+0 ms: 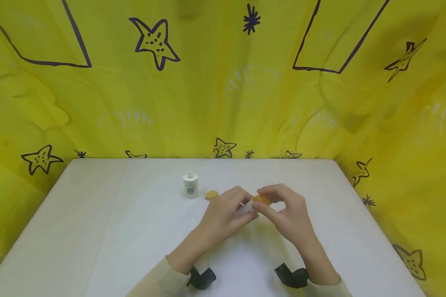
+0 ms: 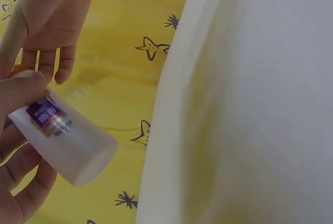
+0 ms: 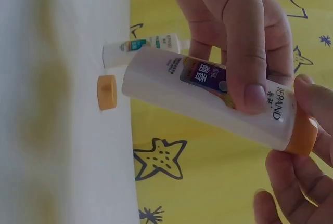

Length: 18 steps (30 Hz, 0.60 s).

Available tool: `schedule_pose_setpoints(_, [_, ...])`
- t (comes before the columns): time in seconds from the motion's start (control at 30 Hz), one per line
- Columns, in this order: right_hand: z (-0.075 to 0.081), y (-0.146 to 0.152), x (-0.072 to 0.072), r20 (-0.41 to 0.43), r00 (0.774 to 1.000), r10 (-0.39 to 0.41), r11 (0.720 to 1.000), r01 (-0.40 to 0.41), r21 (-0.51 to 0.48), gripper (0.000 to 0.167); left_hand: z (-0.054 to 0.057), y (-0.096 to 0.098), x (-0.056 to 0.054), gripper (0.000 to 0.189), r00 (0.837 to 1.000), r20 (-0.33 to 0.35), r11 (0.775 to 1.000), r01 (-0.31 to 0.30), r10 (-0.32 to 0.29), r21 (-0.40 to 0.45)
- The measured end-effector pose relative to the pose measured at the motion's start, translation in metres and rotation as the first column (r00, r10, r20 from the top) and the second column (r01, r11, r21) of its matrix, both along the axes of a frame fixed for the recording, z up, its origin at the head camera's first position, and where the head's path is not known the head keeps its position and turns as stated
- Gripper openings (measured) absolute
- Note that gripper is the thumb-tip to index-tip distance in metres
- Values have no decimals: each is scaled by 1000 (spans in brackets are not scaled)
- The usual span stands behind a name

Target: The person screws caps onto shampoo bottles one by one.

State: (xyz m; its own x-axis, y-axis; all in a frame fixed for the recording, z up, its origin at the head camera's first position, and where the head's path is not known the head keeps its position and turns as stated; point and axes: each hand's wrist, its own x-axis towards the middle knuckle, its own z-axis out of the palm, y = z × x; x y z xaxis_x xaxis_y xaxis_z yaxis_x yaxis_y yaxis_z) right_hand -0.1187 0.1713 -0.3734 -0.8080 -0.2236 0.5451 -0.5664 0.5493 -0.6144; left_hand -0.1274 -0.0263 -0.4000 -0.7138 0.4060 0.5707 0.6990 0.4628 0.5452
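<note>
My left hand [image 1: 224,212] grips the body of a white bottle [image 3: 208,96] with a purple label, held above the table. At its end sits an orange cap [image 3: 302,133], pinched between the thumb and fingers of my right hand [image 1: 288,212]. In the left wrist view the bottle [image 2: 73,141] tilts with its base toward the lower right, and the cap is mostly hidden behind the left thumb. Whether the cap is screwed tight cannot be seen.
A second white bottle [image 1: 190,186], capless with its nozzle showing, stands on the white table [image 1: 96,214]. Beside it lies a loose orange cap [image 1: 211,195]. A yellow curtain [image 1: 208,95] with drawn stars hangs behind and at the sides.
</note>
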Motion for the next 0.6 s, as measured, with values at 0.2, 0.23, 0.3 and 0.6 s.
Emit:
schedule_pose_setpoints(0.2, [-7,11,-12,143,988,58,997,-63,37,45,-4,0,-9,36,959,281,984,-20,-31,177])
schedule_pose_setpoints(0.23, [-8,14,-14,177,982,66,996,-74,42,43,-4,0,-12,36,945,323,978,-28,-42,209])
schedule_pose_setpoints(0.3, [-12,18,-18,238,968,79,995,-92,44,39,-3,-1,-18,37,916,396,963,-46,-66,267])
schedule_pose_setpoints(0.6, [-28,31,-39,315,945,88,996,-94,3,26,-5,17,-46,36,843,517,936,-49,-148,348])
